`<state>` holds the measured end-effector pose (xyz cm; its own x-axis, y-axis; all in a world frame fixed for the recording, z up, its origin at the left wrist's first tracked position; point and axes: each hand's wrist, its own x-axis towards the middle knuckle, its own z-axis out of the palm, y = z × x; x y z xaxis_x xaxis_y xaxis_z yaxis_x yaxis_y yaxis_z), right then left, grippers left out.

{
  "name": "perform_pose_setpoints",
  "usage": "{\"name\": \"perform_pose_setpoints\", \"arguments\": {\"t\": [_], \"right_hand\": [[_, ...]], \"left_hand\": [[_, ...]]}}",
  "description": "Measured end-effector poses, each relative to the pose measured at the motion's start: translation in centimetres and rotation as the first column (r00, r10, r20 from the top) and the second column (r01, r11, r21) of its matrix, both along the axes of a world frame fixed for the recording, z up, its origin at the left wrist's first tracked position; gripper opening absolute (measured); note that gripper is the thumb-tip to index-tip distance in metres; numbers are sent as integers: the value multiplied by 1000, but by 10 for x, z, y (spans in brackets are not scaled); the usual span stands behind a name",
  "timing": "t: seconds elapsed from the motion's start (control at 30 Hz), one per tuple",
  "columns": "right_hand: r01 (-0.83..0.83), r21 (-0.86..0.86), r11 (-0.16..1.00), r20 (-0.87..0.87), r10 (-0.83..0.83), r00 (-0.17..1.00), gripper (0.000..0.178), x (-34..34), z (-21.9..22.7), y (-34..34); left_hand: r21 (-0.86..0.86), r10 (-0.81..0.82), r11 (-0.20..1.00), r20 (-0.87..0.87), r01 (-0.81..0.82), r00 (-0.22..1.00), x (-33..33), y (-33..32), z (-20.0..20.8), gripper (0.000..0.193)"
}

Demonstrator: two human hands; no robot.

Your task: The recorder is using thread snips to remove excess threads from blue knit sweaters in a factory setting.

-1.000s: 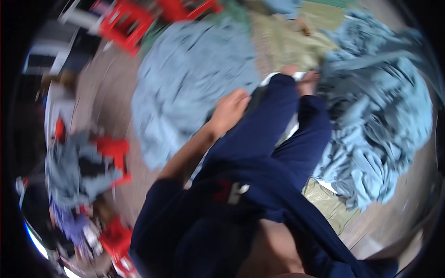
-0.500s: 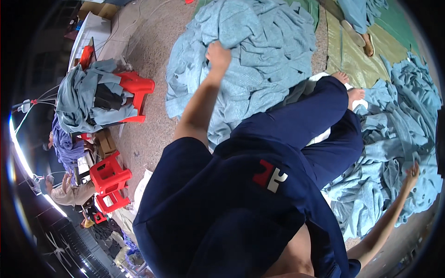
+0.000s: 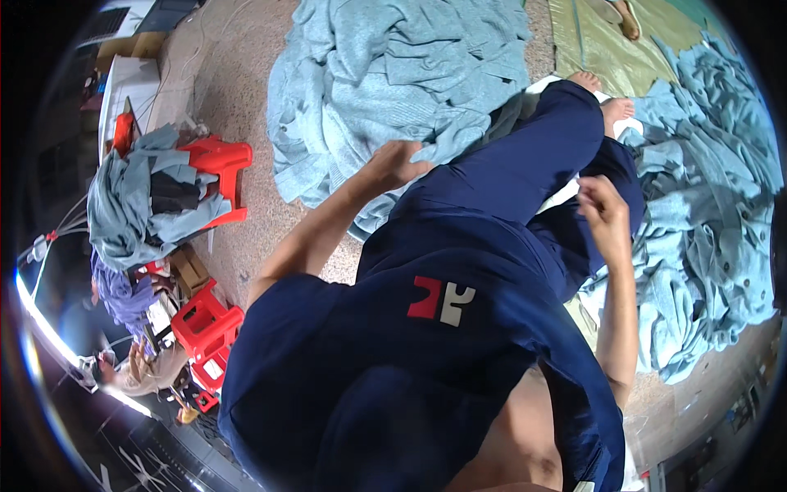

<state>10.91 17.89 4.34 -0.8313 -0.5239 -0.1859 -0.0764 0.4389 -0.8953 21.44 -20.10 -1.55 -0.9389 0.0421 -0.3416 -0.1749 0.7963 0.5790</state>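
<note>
A big heap of light blue knit garments (image 3: 385, 90) lies on the floor to my front left. At its near edge my left hand (image 3: 398, 164) is closed on a fold of a knit garment (image 3: 443, 143), beside my thigh. My right hand (image 3: 607, 217) is raised over my right leg with its fingers curled in. Whether anything small is between those fingers cannot be made out. To the right of my legs spreads a second heap of the same blue garments (image 3: 697, 213), some with dark buttons; my right hand is apart from it.
Red plastic stools (image 3: 205, 320) stand at the left. Blue garments (image 3: 131, 193) are draped over another red stool (image 3: 221, 168). A yellowish sheet (image 3: 602, 49) covers the floor ahead, where a person's shoe (image 3: 630, 20) shows. Other people sit at the far left.
My left hand has come back from the middle of the left heap to its near edge. My right hand has left the right heap and moved in over my leg. The view has shifted.
</note>
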Motion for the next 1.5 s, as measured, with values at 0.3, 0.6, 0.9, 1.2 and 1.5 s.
{"name": "perform_pose_setpoints", "arguments": {"t": [0.3,0.6,0.9,1.2,1.5], "right_hand": [[290,-586,757,216,-199,956,38,25,35,-62],[436,-897,-70,441,-200,875,41,60,86,225],[922,-378,86,476,-836,273,18,82,-18,190],[776,-503,382,388,-702,597,15,105,11,164],[707,218,672,321,-734,599,12,148,3,213]], "left_hand": [[891,-236,452,64,52,970,-73,108,160,29],[85,-515,799,-414,595,750,-78,96,101,78],[-207,-485,872,-476,443,733,-116,59,81,28],[442,170,881,-631,170,757,-90,16,215,25],[422,-712,691,264,586,650,-79,49,195,36]]}}
